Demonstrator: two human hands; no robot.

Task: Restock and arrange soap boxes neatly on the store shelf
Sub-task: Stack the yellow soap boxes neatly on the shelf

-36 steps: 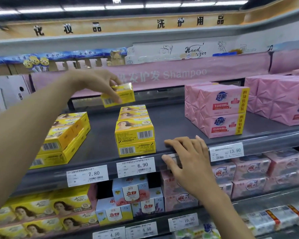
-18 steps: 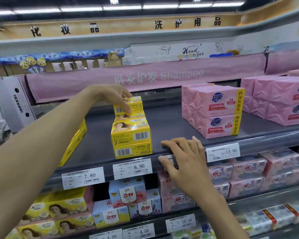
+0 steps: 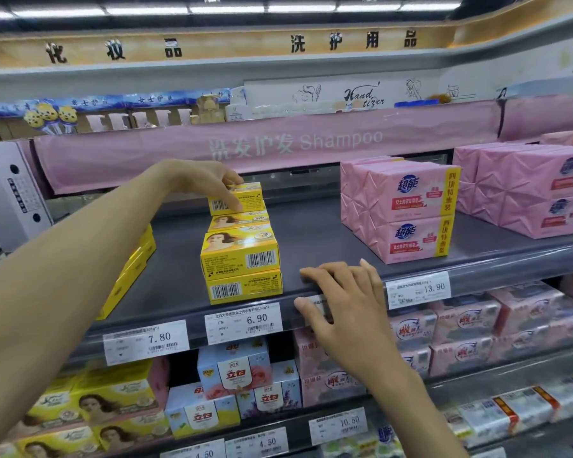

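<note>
A yellow soap box (image 3: pixel 245 196) sits on top of the rear stack of yellow boxes on the grey shelf (image 3: pixel 311 239). My left hand (image 3: pixel 209 180) reaches in from the left and holds this box from above, fingers curled over its front face. In front of it stands another stack of two yellow boxes (image 3: pixel 242 262) with barcodes facing out. My right hand (image 3: pixel 341 299) rests on the shelf's front edge beside the 6.90 price tag (image 3: pixel 244 322), fingers spread over the rail and thumb below it.
More yellow boxes (image 3: pixel 136 259) lie at the left, mostly behind my left arm. Pink soap packs (image 3: pixel 407 209) are stacked at the right, with more pink packs (image 3: pixel 543 190) farther right. The lower shelves hold blue, yellow and pink soap boxes. A pink Shampoo banner (image 3: pixel 278 143) hangs above.
My left hand carried the yellow box down and to the right, and it now rests on the rear stack. My right hand has stayed on the shelf edge.
</note>
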